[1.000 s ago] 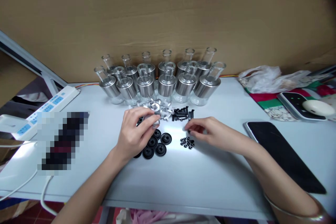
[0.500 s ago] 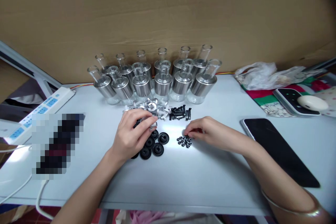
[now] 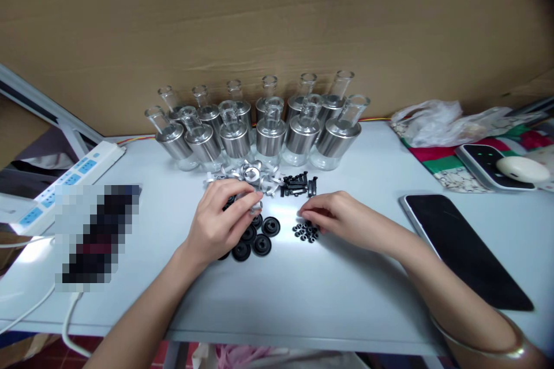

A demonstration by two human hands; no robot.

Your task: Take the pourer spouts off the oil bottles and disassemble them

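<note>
My left hand (image 3: 219,216) is closed around a small silvery cylindrical part (image 3: 257,206), mostly covered by the fingers. Beneath and beside it lie several round black caps (image 3: 262,245). My right hand (image 3: 331,213) is closed in a pinch just above a cluster of small black rings (image 3: 304,232); whatever sits between its fingertips is too small to make out. Beyond the left hand is a pile of silvery metal parts (image 3: 270,180). Next to that pile are several slim black plastic pieces (image 3: 298,183).
Two rows of glass bottles with steel sleeves (image 3: 270,137) stand along the cardboard wall (image 3: 277,17). At left are a power strip (image 3: 71,181) and a pixelated dark object (image 3: 95,236) with a white cable. On the right lie a phone (image 3: 467,248) and a plastic bag (image 3: 437,121).
My right hand's fingertips have shifted slightly left and up, off the edge of the black rings. My left hand keeps the silvery part in nearly the same place.
</note>
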